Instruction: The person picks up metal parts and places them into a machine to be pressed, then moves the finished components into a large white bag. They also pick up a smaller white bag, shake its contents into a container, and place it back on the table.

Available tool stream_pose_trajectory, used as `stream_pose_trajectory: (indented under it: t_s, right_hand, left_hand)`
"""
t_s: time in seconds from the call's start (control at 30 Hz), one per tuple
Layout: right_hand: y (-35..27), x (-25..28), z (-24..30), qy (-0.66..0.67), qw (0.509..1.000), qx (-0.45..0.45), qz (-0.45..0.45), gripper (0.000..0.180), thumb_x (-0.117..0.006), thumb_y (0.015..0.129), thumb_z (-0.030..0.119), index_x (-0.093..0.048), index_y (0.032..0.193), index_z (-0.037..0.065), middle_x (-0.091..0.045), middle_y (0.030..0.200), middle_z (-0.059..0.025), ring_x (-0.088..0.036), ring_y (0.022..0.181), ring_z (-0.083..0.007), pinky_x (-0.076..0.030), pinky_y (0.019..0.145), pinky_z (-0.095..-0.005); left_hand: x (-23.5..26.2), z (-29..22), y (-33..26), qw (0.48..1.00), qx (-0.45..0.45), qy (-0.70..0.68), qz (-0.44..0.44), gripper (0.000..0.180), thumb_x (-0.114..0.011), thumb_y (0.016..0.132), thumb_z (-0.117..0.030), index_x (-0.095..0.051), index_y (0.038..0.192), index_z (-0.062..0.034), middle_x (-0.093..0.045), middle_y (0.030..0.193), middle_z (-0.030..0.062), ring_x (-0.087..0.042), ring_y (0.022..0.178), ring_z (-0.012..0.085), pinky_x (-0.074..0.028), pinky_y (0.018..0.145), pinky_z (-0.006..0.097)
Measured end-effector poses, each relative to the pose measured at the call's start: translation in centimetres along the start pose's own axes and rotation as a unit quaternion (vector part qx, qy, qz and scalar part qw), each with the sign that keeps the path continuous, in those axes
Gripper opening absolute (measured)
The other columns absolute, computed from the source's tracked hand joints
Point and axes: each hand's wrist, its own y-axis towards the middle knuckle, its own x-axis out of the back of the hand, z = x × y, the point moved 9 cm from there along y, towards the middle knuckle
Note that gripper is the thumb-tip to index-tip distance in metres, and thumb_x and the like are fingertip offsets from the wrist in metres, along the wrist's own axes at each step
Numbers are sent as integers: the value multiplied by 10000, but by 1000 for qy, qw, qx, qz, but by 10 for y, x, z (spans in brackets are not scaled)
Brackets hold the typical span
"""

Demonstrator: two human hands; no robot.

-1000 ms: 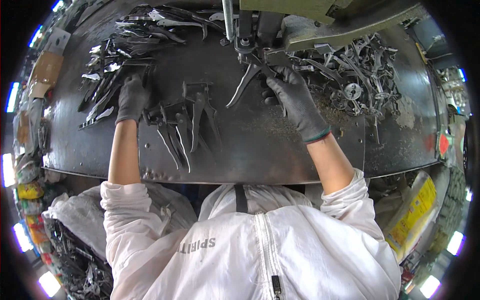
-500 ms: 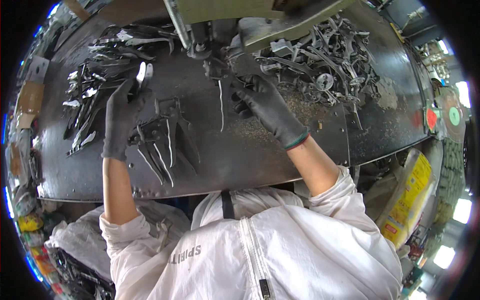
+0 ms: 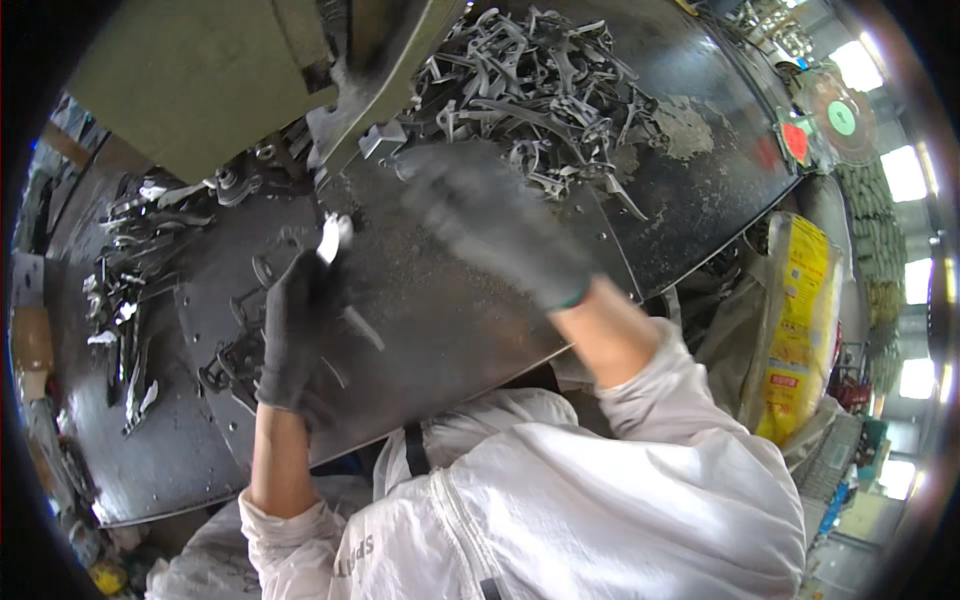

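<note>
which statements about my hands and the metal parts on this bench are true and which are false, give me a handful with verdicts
1. The left hand holds a shiny metal piece. True.
2. The right hand is bare. False: both hands wear dark gloves.
3. A tangled heap of metal parts lies beyond the right hand on the bench. True.
4. The yellow-printed sack is to the left of the bench. False: the sack is on the right side.
5. The right hand looks blurred. True.
6. The two hands are touching each other. False: they are apart.
</note>
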Motion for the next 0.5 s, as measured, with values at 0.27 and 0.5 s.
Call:
stream_pose_trajectory:
  t_s: [0.27,0.5]
  right_hand:
    - [40,164,-196,-175,968,31,179,496,-578,910,-33,-633,1370,144,-607,1415,-153,-575,1323,-327,-445,1158,-373]
    - [36,168,-210,-92,983,-4,160,347,-589,951,-4,-594,1293,52,-661,1232,-122,-628,1137,-231,-496,1009,-358]
  left_hand:
    - [36,38,0,985,152,34,-69,151,-644,1012,-154,-600,1023,-11,-583,792,30,-569,662,98,-460,574,307]
    - [24,29,1,988,138,-57,-45,167,-634,1028,-174,-601,1055,-12,-626,876,13,-570,665,84,-472,573,262]
